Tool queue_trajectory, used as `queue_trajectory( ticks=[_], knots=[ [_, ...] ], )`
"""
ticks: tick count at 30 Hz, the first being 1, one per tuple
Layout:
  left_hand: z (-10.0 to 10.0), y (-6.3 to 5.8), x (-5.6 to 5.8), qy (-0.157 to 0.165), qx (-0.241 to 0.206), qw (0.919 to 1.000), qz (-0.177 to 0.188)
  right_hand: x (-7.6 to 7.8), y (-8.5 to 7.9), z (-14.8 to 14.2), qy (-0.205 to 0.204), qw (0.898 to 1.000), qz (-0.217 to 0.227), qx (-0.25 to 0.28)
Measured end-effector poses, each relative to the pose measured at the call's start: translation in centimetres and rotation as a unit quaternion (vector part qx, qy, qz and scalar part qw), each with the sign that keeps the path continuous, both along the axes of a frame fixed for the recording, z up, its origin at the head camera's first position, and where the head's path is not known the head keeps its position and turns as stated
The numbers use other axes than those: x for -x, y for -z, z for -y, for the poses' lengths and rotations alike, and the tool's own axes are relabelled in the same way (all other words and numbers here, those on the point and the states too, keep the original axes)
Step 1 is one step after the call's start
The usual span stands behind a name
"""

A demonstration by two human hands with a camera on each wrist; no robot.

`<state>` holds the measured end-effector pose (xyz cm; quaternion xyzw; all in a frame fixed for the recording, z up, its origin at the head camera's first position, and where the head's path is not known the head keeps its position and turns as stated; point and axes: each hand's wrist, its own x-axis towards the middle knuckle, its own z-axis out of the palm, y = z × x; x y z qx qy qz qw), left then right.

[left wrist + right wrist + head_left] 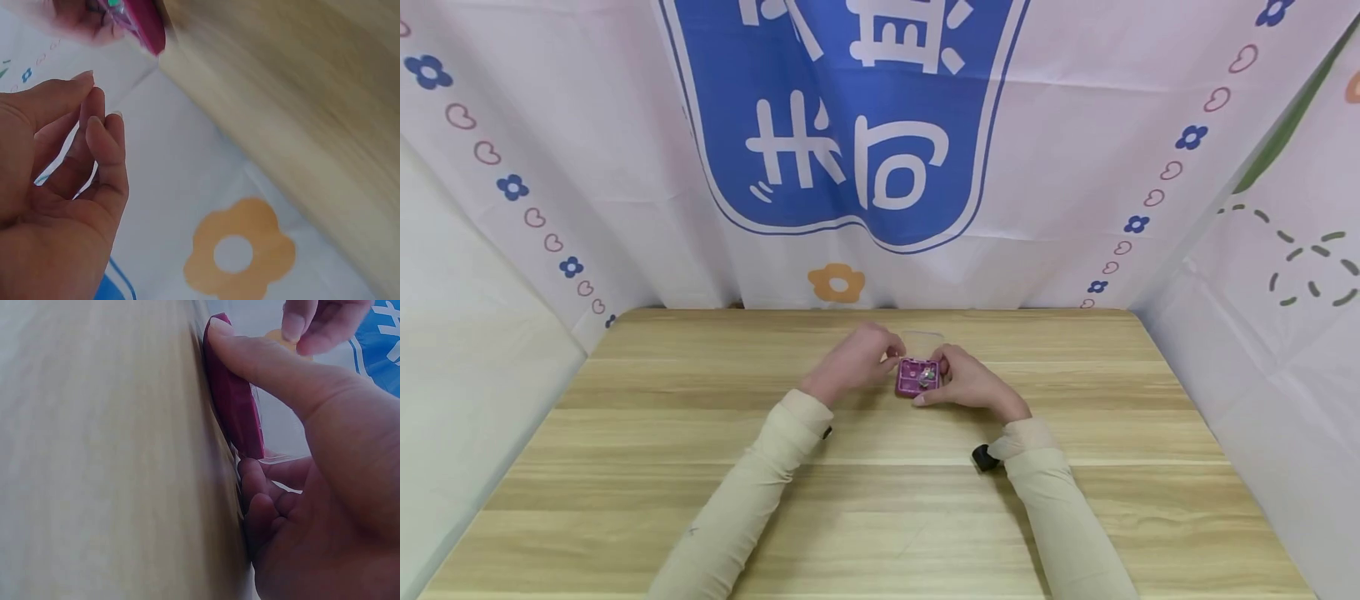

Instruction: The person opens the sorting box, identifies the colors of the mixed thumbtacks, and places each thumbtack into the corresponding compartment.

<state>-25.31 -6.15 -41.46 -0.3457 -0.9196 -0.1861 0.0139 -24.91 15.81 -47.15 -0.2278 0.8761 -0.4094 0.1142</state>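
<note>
A small magenta compartment box (907, 388) lies near the table's far edge, its clear lid (922, 340) raised at the back. Small silvery and green items (927, 376) sit in its right part. My right hand (964, 382) grips the box from the right, thumb along the near side and fingers behind; the right wrist view shows the thumb on the magenta side wall (234, 394). Just left of the box, above the table, is my left hand (859, 358). Its thumb and index fingertips (87, 80) meet in a pinch, with no thing showing between them.
The wood-grain table (865, 517) ends close behind the box. Beyond it hangs a white cloth (1052, 208) with a blue printed panel and an orange flower. White cloth walls stand at both sides. A black wrist camera (985, 457) sits under the right sleeve.
</note>
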Motion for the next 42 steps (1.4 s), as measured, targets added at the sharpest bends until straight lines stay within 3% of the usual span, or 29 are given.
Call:
queue_trajectory(
  ticks=[5, 13, 21, 42],
  knots=[
    [-1.2, 1.0, 0.2, -0.011, 0.005, 0.9997, 0.023, 0.1, 0.2, -0.1, -0.007, 1.000, 0.003, 0.010],
    [-1.9, 1.9, 0.3, -0.029, 0.023, 0.9993, 0.008, 0.1, 0.0, 0.0, -0.003, 1.000, 0.003, -0.001],
    [-2.0, 2.0, 0.5, -0.023, 0.037, 0.9987, -0.025, 0.0, -0.2, 0.0, -0.006, 1.000, 0.007, 0.000],
    [-1.9, 1.8, 0.3, -0.035, 0.040, 0.9983, -0.025, 0.2, 0.1, -0.1, -0.002, 1.000, 0.004, -0.003]
  ],
)
